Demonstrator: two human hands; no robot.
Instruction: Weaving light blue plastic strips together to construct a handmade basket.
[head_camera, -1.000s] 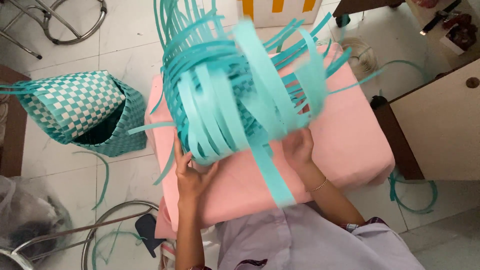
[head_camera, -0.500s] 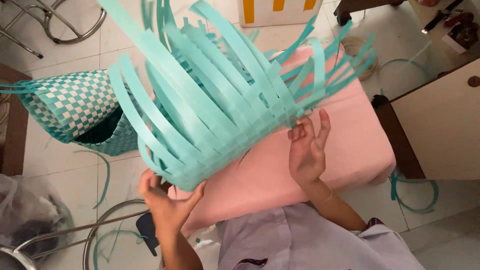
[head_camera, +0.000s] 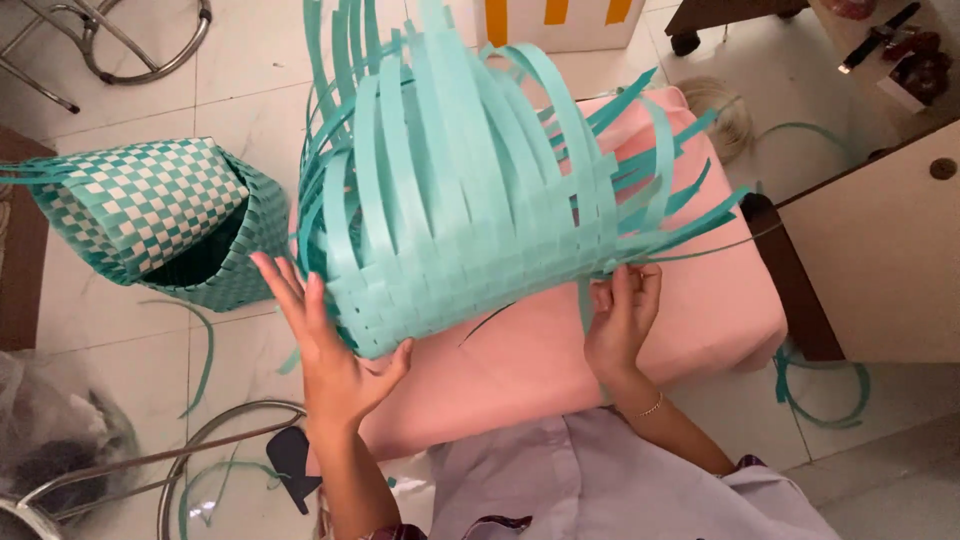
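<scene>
two woven baskets (head_camera: 470, 240) (head_camera: 160, 220) — two hands (head_camera: 330, 350) (head_camera: 620, 320) — one pink table (head_camera: 560, 360).

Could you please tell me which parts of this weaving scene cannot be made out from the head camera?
- Inside of the half-woven teal basket: hidden by its own wall and upright strips.
- Left hand palm: pressed against the basket's corner.
- Right hand fingertips: tucked under the basket's edge and loose strips.
- Pink table middle: covered by the basket.
- Finished checkered basket: its interior is in shadow.
</scene>
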